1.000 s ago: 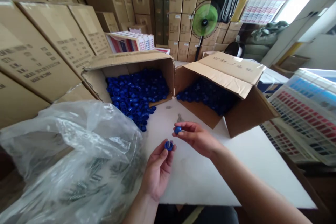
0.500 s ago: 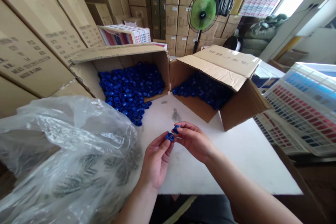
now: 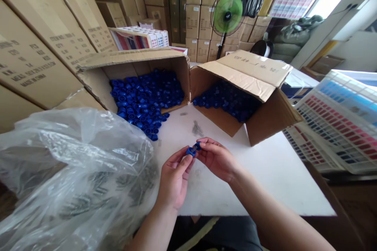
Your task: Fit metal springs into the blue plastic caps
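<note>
My left hand (image 3: 175,176) pinches a small blue plastic cap (image 3: 190,151) with a metal spring set in it. My right hand (image 3: 217,158) pinches a second blue cap (image 3: 197,146) and presses it against the first; the two pieces touch above the white table (image 3: 265,172). A few loose metal springs (image 3: 196,128) lie on the table just beyond my hands. A clear plastic bag (image 3: 73,180) holding several springs sits at my left.
Two open cardboard boxes lie on their sides, the left box (image 3: 132,62) spilling blue caps (image 3: 144,102) onto the table, the right box (image 3: 253,78) also holding caps. Stacked cartons fill the left and back. A green fan (image 3: 227,13) stands behind. Colour-chart sheets (image 3: 332,125) lie right.
My hands came together: the cap in my right hand moved down to meet the spring-loaded cap in my left. The view shifted slightly as my head moved.
</note>
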Demonstrator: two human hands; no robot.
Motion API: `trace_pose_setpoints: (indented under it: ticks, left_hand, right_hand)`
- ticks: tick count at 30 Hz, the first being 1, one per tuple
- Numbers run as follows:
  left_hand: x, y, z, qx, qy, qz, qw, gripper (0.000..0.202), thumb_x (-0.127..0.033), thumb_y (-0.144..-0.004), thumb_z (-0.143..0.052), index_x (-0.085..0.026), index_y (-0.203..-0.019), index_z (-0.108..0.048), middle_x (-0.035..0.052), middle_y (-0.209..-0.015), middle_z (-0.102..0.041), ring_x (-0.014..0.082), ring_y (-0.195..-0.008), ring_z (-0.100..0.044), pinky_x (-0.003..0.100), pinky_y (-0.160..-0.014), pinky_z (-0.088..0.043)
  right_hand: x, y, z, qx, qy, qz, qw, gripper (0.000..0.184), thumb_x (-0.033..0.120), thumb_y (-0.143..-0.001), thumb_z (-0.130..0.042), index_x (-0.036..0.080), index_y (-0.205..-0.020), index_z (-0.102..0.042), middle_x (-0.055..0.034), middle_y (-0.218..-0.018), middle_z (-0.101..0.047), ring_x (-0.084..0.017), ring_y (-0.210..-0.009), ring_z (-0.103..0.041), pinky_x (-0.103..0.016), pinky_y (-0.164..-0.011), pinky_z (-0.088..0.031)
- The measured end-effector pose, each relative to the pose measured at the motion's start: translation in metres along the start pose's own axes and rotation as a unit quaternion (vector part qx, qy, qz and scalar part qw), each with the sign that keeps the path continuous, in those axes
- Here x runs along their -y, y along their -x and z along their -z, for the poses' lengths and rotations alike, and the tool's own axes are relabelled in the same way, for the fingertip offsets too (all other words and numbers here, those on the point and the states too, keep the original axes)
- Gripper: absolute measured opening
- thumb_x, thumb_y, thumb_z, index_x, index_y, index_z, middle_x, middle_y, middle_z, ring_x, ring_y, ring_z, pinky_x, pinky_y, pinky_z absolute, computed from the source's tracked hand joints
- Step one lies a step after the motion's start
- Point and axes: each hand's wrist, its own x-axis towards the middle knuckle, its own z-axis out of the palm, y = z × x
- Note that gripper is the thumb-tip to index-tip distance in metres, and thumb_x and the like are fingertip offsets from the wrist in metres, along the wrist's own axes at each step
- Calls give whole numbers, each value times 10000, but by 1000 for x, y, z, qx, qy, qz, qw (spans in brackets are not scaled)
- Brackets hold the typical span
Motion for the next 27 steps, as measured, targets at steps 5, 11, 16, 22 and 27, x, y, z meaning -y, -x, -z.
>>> trace_pose_setpoints:
  ticks: [5, 11, 16, 22, 27]
  left_hand:
    - [-2, 0, -2, 0, -18, -4, 1000, 326, -171, -683, -778, -134, -997, -702, 83, -1031, -719, 120, -929, -682, 166, -845, -550]
    - [-1, -1, -2, -3, -54, -15, 998, 339, -192, -674, -789, -141, -998, -702, 73, -999, -730, 119, -931, -677, 172, -850, -546]
    - [-2, -5, 5, 15, -120, -25, 992, 379, -224, -680, -792, -149, -1039, -698, 69, -1006, -734, 138, -969, -676, 209, -914, -532]
    - [-8, -8, 8, 59, -212, -24, 975, 342, -227, -657, -810, -162, -984, -734, 63, -1003, -739, 153, -955, -686, 229, -911, -546]
    - [-9, -8, 4, 95, -222, 20, 970, 294, -222, -644, -819, -147, -919, -749, 70, -955, -747, 158, -911, -697, 214, -852, -563]
  right_hand:
    - [2, 0, 0, -3, 23, 10, 1000, 496, 357, -713, -737, 104, -1062, -490, -49, -1026, -572, -47, -882, -581, -196, -884, -499]
    - [4, 1, -1, 8, 36, 9, 999, 481, 335, -716, -746, 103, -1045, -482, -37, -997, -572, -44, -890, -587, -181, -882, -497]
    - [3, 1, 4, 18, 84, 28, 996, 487, 312, -680, -781, 92, -1009, -498, -34, -987, -592, -43, -895, -601, -179, -889, -504]
    - [8, 3, 17, 22, 165, 31, 986, 470, 265, -594, -825, 52, -905, -545, -65, -979, -612, -74, -854, -630, -206, -846, -548]
    - [13, 13, 25, 43, 196, 35, 979, 428, 252, -592, -820, 42, -857, -557, -70, -936, -614, -79, -829, -629, -205, -806, -561]
